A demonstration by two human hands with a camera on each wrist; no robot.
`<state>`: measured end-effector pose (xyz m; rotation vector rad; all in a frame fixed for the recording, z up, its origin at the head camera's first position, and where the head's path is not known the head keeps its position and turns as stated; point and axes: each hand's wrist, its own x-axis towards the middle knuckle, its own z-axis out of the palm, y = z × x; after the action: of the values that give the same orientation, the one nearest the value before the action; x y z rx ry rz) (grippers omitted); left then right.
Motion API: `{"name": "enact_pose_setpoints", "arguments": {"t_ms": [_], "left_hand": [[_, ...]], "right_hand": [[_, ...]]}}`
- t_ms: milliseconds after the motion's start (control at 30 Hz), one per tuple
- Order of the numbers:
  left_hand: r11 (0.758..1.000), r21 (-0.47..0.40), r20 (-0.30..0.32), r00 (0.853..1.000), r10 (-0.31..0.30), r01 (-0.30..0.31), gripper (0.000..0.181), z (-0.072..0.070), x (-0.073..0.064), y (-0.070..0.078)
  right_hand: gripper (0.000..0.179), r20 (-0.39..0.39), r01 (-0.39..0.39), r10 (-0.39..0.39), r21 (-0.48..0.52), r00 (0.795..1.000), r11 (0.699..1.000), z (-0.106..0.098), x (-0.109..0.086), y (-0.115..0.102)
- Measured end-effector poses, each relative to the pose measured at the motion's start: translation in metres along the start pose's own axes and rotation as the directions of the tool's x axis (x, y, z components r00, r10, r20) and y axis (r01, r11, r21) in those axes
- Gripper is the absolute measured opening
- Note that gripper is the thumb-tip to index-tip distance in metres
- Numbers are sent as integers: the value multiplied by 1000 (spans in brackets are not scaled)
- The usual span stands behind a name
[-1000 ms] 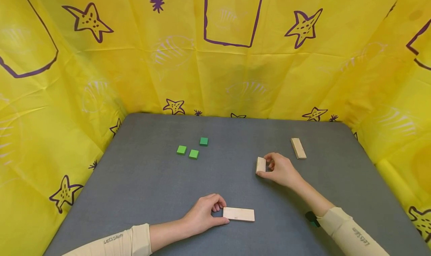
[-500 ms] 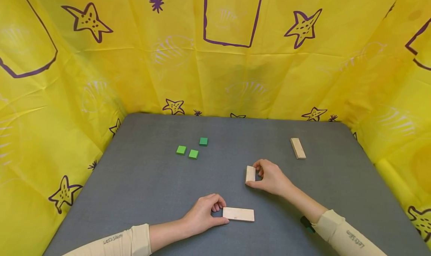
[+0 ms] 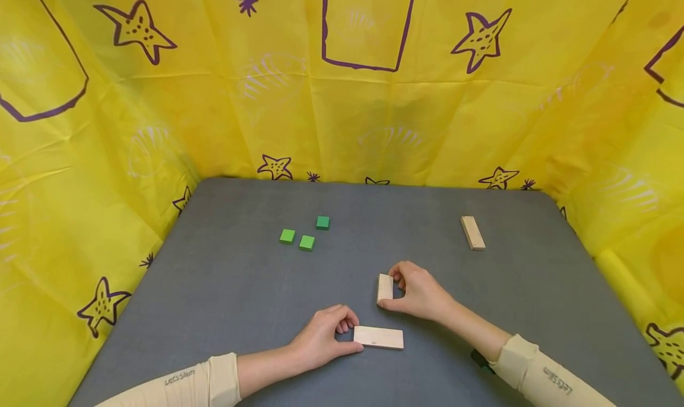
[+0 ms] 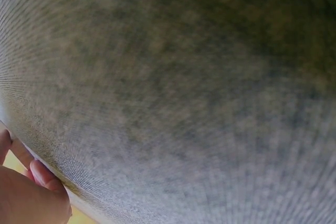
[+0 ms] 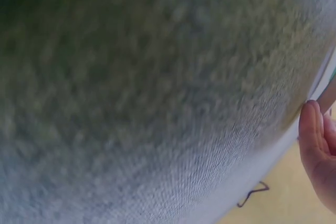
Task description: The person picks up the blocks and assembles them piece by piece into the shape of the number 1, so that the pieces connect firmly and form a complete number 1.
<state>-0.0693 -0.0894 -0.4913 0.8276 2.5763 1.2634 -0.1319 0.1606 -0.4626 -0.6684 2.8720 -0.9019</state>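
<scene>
My left hand (image 3: 323, 337) pinches the left end of a flat, pale wooden block (image 3: 379, 337), thumb at its near edge and fingers at the far edge. The block lies lengthwise from left to right near the front of the table. Just beyond it, my right hand (image 3: 419, 291) holds a second wooden block (image 3: 385, 288) between thumb and fingers, its long side pointing away from me. A gap of table separates the two blocks. Both wrist views are mostly grey cloth, with only part of the left hand (image 4: 37, 195) and the right hand (image 5: 317, 153) at their edges.
A third wooden block (image 3: 472, 233) lies at the back right of the grey table (image 3: 235, 300). Two light green tiles (image 3: 307, 242) and a darker green tile (image 3: 323, 222) lie at the back left. Yellow patterned cloth (image 3: 352, 122) encloses the table's back and sides.
My right hand has brought its wooden block left and toward me, closer to the block at my left hand. The left hand and its block have stayed in place.
</scene>
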Motion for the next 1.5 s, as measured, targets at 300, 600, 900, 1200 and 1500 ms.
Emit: {"name": "enact_pose_setpoints", "arguments": {"t_ms": [300, 600, 900, 1200, 1500], "left_hand": [[1000, -8, 23, 1000, -14, 14, 32, -2, 1, 1], [1000, 4, 17, 1000, -11, 10, 32, -3, 1, 3], [1000, -10, 14, 1000, -17, 17, 32, -3, 0, 3], [1000, -9, 13, 1000, -16, 16, 32, -2, 0, 3], [1000, -1, 9, 1000, -13, 13, 32, -2, 0, 2]], "right_hand": [[56, 44, 1, -1, -4, 999, 1000, 7, -5, -9], [57, 57, 15, -15, -4, 998, 1000, 9, -12, -15], [54, 53, 49, -48, -25, 997, 998, 11, -17, -17], [54, 63, 62, -59, -42, 996, 997, 12, -19, -17], [53, 66, 83, -80, -45, 995, 996, 12, -19, -16]]}}
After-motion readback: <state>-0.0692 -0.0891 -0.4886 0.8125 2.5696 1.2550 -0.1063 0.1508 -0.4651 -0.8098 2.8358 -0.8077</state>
